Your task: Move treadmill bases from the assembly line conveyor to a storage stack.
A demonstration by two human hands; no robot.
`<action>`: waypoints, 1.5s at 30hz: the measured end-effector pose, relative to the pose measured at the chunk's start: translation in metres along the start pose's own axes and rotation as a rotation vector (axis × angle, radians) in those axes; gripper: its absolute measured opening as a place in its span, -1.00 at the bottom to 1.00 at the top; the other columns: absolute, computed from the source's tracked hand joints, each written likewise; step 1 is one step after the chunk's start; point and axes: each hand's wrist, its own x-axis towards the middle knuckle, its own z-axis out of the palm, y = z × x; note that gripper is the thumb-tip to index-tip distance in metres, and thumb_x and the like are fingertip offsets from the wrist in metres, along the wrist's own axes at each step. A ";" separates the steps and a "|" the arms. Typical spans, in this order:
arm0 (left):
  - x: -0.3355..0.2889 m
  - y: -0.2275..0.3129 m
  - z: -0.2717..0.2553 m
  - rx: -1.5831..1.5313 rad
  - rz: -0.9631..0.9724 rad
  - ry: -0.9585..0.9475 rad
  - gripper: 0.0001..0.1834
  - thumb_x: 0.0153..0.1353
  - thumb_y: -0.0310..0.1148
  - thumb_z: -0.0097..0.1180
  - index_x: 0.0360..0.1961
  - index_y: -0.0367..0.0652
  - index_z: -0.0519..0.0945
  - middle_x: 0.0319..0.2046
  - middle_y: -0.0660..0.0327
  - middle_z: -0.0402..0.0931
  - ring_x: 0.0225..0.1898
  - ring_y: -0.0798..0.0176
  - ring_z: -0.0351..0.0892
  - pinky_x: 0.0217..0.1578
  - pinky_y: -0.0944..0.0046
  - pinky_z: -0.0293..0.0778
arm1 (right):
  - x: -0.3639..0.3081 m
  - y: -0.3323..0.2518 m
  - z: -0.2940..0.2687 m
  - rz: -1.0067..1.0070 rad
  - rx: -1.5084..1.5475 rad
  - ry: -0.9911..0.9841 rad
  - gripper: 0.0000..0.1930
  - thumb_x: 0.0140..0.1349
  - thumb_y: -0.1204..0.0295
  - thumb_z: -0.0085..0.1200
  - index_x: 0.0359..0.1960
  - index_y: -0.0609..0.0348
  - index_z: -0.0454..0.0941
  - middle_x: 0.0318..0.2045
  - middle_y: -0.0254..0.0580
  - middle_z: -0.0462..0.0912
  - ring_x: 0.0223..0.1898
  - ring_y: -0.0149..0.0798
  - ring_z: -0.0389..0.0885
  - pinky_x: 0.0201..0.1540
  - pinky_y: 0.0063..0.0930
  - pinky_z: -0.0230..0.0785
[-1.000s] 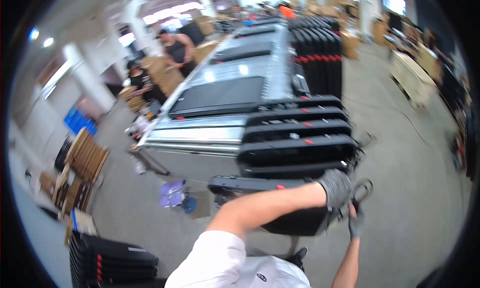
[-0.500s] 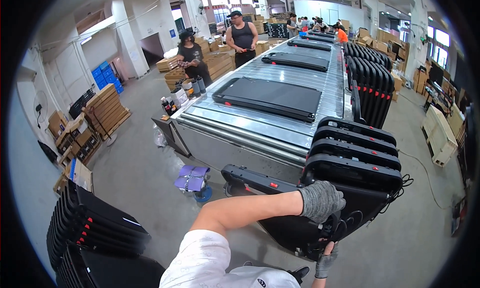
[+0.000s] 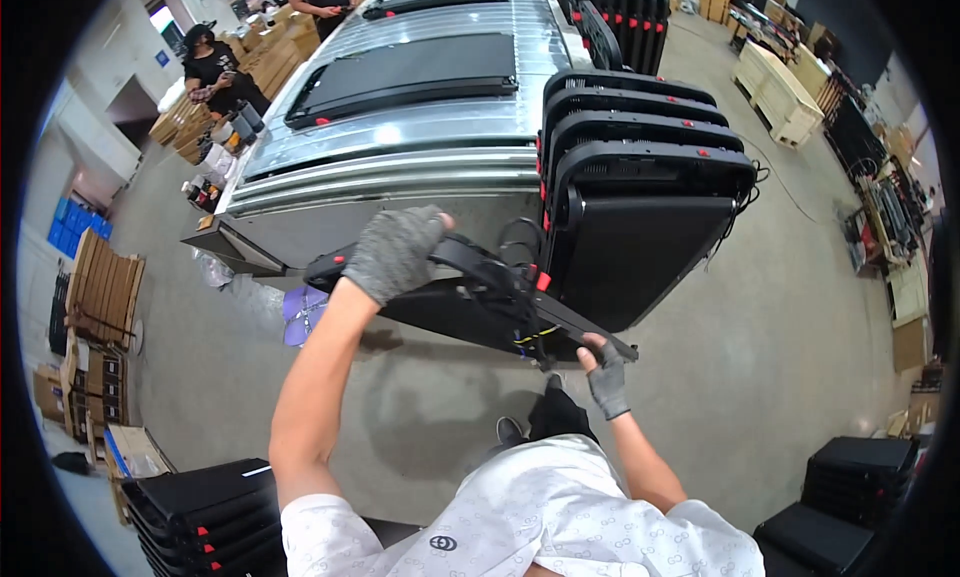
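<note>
At the far left we see a stack (image 3: 205, 487) of black boards laid one over another, which probably saves room. A purple bundle (image 3: 300, 315) sits on the floor (image 3: 680, 387) near the conveyor (image 3: 400, 172), which carries flat boards (image 3: 410, 72), spaced perhaps so each can be reached singly. In front of its near end, the grey-gloved left hand (image 3: 395, 257) is wrapped over the upper edge of the held board (image 3: 440, 315), toward its left end, probably to bear weight from above. That board is tilted between both hands. Cables (image 3: 522, 307) hang loose around its middle, so holding it to either side likely keeps them free. The right hand (image 3: 607, 385) is at the right end, thumb and fingertips against the edge, seemingly steadying it; we cannot tell how far its fingers close underneath. Just beyond, a row (image 3: 650, 242) of boards stands on edge beside the conveyor, close-set, presumably for support. At the far right we see a second stack (image 3: 860, 467).
</note>
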 end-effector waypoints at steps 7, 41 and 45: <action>-0.055 -0.065 -0.010 -0.035 -0.032 -0.190 -0.54 -0.27 -0.52 0.20 -0.20 -0.14 0.45 -0.26 0.11 0.49 -0.17 -0.01 0.52 -0.17 0.06 0.48 | 0.021 0.101 -0.014 -0.028 -0.658 -0.004 -0.17 -0.10 0.47 0.30 0.30 0.09 0.21 0.06 0.10 0.48 0.09 0.11 0.44 0.17 -0.19 0.30; -0.225 -0.642 0.166 -0.299 -0.149 -0.429 -0.60 -0.16 -0.51 0.19 -0.18 -0.15 0.53 -0.16 0.05 0.54 -0.04 -0.08 0.51 0.03 -0.02 0.41 | 0.202 0.039 0.374 0.411 -1.244 -0.849 -0.69 -0.09 0.22 0.17 -0.26 -0.03 0.56 -0.29 -0.08 0.66 -0.19 -0.03 0.65 -0.15 -0.10 0.49; -0.279 -0.740 0.130 -0.261 -0.251 -0.280 -0.47 -0.28 -0.64 0.19 -0.14 -0.15 0.48 -0.14 -0.02 0.52 -0.11 -0.18 0.50 -0.10 -0.03 0.46 | 0.253 -0.051 0.465 0.298 -1.234 -0.933 -0.71 -0.07 0.19 0.14 -0.29 -0.03 0.52 -0.34 -0.12 0.66 -0.24 -0.05 0.67 -0.20 -0.09 0.48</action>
